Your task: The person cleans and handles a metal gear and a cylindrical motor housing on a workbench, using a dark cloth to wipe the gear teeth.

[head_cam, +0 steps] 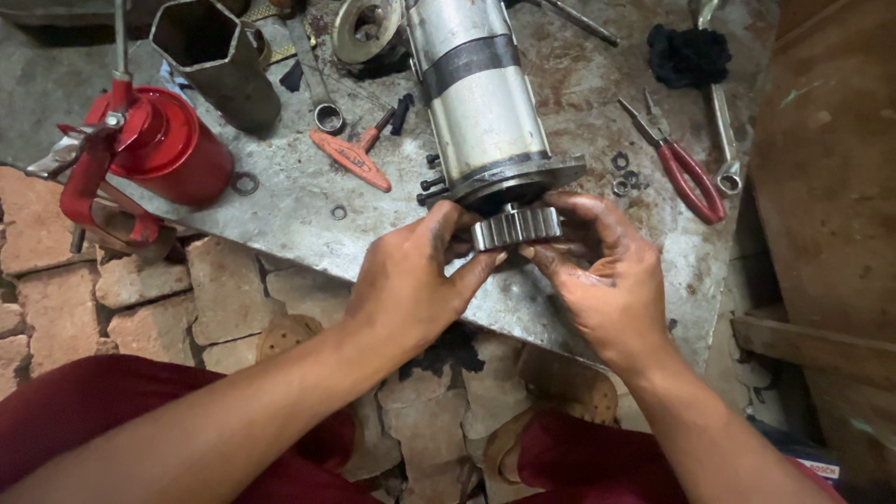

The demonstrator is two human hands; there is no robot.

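Grimy sheet metal over rough stone is our bench. We pinch a small toothed gear [516, 227] between both hands — left hand [417, 280] and right hand [602, 271] closed on its rim — at the near end of a grey cylindrical motor housing [478, 93]. The gear seems seated on the shaft; loose washers [623, 173] lie unfitted. The housing's long axis runs far-to-near — flange end toward us.

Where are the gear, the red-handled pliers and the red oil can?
gear [516, 227]: head view, on its toothed rim between both hands.
red-handled pliers [692, 183]: head view, on a red handle.
red oil can [173, 145]: head view, on its red body.
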